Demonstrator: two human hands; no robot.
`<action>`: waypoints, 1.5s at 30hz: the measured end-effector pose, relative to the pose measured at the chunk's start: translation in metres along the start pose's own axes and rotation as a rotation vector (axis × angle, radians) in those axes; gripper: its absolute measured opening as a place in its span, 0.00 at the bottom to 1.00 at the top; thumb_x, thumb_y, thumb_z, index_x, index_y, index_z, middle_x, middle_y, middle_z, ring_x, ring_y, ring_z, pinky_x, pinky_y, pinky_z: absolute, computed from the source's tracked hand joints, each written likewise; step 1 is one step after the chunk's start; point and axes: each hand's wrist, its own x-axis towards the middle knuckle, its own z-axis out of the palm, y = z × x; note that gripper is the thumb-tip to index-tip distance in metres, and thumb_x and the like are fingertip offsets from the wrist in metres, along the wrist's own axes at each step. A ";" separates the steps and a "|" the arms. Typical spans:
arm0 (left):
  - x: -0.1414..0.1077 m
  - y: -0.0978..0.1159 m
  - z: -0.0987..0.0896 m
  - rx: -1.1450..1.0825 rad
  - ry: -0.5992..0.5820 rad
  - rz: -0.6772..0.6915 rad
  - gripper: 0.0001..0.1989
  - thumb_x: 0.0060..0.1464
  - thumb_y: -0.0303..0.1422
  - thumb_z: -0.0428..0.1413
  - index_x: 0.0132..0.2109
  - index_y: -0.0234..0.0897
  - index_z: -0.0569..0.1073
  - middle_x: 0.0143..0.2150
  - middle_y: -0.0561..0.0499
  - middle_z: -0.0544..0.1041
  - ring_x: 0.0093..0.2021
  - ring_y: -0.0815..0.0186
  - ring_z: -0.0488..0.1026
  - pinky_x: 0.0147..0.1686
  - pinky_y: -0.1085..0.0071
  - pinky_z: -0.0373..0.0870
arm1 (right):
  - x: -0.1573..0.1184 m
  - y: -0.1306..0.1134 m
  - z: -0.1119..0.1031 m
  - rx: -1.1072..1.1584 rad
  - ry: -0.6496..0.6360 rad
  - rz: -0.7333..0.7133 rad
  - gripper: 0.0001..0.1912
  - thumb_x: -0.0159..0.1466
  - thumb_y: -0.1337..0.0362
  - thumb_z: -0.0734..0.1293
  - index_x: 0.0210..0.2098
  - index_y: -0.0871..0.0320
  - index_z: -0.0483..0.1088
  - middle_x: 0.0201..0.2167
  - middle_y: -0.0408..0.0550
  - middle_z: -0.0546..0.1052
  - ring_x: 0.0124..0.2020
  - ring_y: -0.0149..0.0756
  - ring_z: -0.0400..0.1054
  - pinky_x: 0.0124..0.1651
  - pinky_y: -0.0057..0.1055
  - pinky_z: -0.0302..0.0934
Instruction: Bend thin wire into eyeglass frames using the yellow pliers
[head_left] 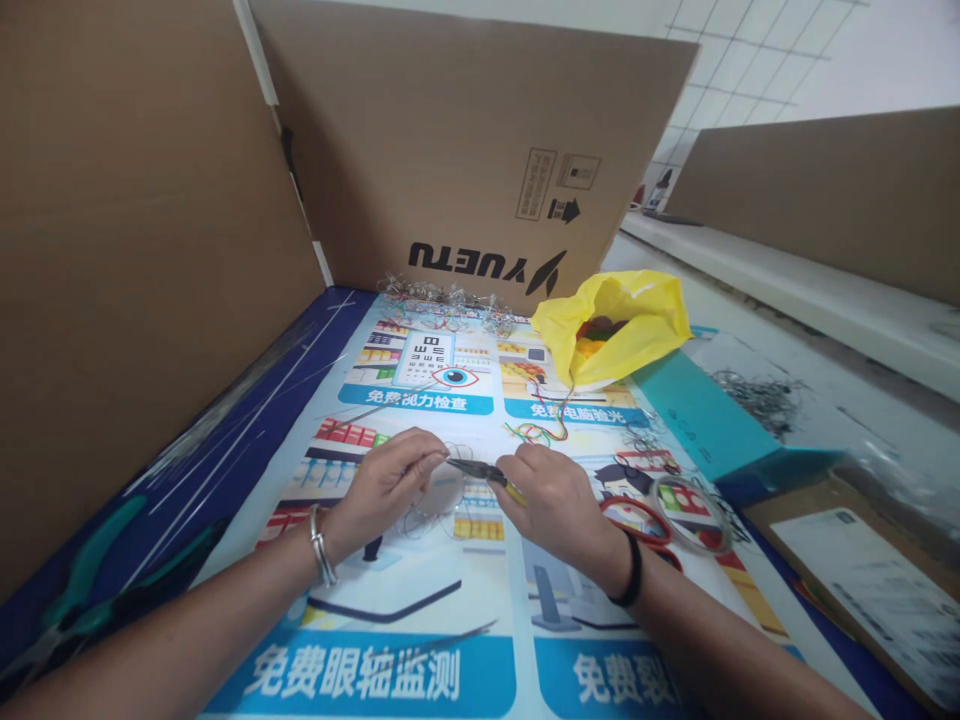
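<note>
Near the middle of the printed sheet, my left hand [390, 487] is pinched around thin wire [420, 515], whose loose loops hang below its fingers. My right hand [551, 500] is closed on the handles of small pliers [480, 469] with dark jaws and yellow grips. The jaws point left, and their tips meet the wire at my left fingertips. Whether the jaws are fully closed is too small to tell. A silver bracelet is on my left wrist, a black band on my right.
Cardboard panels [465, 130] stand behind and at the left. A yellow bag [615, 325] lies back right, with tangled wire pieces [457, 300] along the back. Red-handled scissors [637, 520] and a wire coil [694, 513] are beside my right forearm. Green-handled pliers [94, 570] lie left.
</note>
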 end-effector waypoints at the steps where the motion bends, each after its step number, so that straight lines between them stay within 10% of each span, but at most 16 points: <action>1: 0.000 0.000 0.000 0.000 -0.002 -0.001 0.08 0.60 0.29 0.48 0.38 0.36 0.72 0.28 0.52 0.71 0.30 0.70 0.69 0.32 0.73 0.66 | 0.000 0.000 0.000 0.001 -0.003 0.001 0.08 0.62 0.60 0.61 0.30 0.56 0.68 0.26 0.45 0.69 0.31 0.34 0.61 0.33 0.31 0.47; 29: -0.001 0.001 -0.001 0.004 -0.025 -0.031 0.08 0.60 0.30 0.48 0.37 0.36 0.71 0.26 0.54 0.68 0.28 0.72 0.67 0.31 0.75 0.63 | 0.001 0.001 -0.002 0.018 -0.074 0.007 0.08 0.62 0.59 0.61 0.30 0.56 0.67 0.26 0.43 0.69 0.29 0.32 0.62 0.31 0.30 0.45; 45: 0.011 -0.005 -0.008 -0.064 0.227 -0.511 0.12 0.57 0.40 0.48 0.34 0.37 0.70 0.24 0.55 0.71 0.24 0.70 0.67 0.27 0.73 0.63 | 0.008 0.009 -0.006 -0.038 -0.292 0.184 0.11 0.63 0.57 0.59 0.34 0.57 0.68 0.32 0.48 0.73 0.36 0.37 0.66 0.33 0.29 0.53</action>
